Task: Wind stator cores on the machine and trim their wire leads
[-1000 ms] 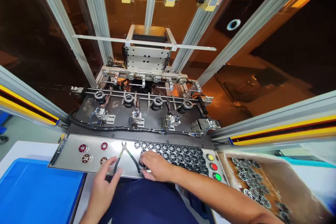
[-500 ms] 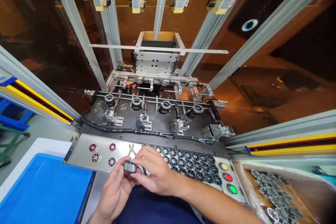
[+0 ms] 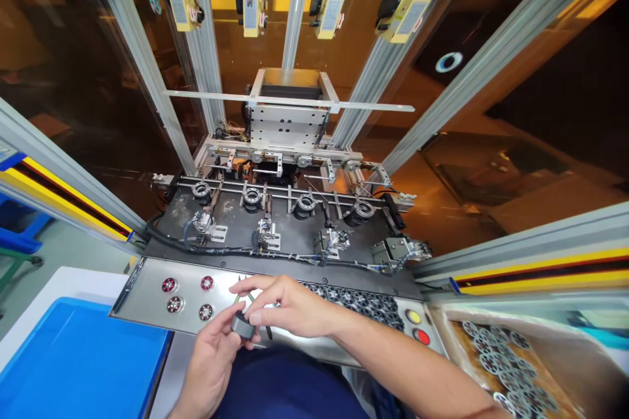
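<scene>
The fingers of your left hand [image 3: 219, 344] are closed around a grey cylindrical part [image 3: 242, 327], thumb on its near side. Your right hand [image 3: 287, 304] meets it from above, with thumb and bent fingertips at its upper rim and one finger stretched out past it; you can't tell from here whether those fingers grip anything. The part is in the air near the front edge of the metal table [image 3: 140, 291], before your dark blue clothing. Just behind your hands lie the pliers [image 3: 268, 332], mostly covered by them. To your left, four round wound pieces [image 3: 174, 304] sit apart on the table; to your right, dark round parts [image 3: 366, 306] stand packed in rows, then a yellow button [image 3: 413, 317] and a red button [image 3: 421, 336]. Further out are a blue tray [image 3: 78, 360] on your left, a box of spoked discs [image 3: 511, 366] on your right, and four ring-topped fixtures [image 3: 304, 205] ahead.
</scene>
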Demonstrator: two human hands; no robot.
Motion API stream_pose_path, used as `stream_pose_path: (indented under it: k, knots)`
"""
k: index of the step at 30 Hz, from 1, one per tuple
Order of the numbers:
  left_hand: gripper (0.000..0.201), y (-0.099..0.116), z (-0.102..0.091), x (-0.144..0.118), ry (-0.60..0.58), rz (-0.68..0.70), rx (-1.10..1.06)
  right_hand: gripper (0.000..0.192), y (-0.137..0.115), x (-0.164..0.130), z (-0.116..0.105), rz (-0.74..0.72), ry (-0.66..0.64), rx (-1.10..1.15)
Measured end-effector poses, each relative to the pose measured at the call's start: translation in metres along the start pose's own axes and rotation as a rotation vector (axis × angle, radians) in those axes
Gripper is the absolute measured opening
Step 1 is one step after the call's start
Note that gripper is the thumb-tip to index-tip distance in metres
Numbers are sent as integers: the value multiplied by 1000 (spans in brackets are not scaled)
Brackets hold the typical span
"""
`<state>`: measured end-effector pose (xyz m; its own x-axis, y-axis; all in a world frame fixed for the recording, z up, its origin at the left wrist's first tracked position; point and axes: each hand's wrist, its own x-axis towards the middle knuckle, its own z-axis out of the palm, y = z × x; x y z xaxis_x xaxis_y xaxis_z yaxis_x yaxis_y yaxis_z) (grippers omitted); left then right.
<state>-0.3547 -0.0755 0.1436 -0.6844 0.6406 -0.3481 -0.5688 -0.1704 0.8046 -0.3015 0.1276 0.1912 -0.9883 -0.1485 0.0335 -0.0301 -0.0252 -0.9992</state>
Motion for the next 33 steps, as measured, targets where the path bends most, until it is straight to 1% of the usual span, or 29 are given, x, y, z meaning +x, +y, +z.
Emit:
stream_pose_path:
  k: [3,7,10,12,13,15,17,18,19,20,22,23,25,26,29,31,33]
  knots:
    - [47,2,-4,0,-41,4,25,35,3,11,-7,30,-177,80]
    - [53,4,-9,-6,-71,-35,52,47,4,22,-1,5,-364,133]
    - [59,0,-12,-11,-4,-22,62,51,6,29,6,-1,-438,185]
    - [66,-1,-22,-11,82,63,121,49,8,39,4,10,-453,213]
    - [68,-1,-32,-8,150,127,180,47,8,46,-1,12,-450,199]
    - [66,0,-62,2,363,268,344,42,6,71,-18,-14,-412,86]
    - [59,1,-103,19,652,360,540,37,2,110,-43,-88,-343,-183]
    - [60,1,-125,29,762,390,633,35,1,135,-58,-129,-295,-351]
    - [63,0,-144,39,840,402,736,33,1,161,-71,-154,-239,-545]
    - [64,-1,-161,49,876,398,814,29,3,189,-84,-149,-190,-632]
    - [65,-7,-185,65,884,369,898,21,11,242,-104,-118,-129,-739]
    - [65,-11,-192,71,865,362,911,25,17,266,-111,-97,-106,-780]
    - [66,-19,-200,78,816,371,923,34,32,303,-118,-59,-84,-859]
    - [66,-23,-203,80,793,375,936,35,41,317,-120,-42,-81,-892]
    - [65,-33,-212,80,741,341,992,34,65,339,-121,-5,-91,-969]
    - [62,-38,-218,80,733,325,1022,33,77,345,-122,9,-107,-1002]
    - [57,-41,-221,80,742,348,1047,32,86,348,-124,16,-124,-1023]
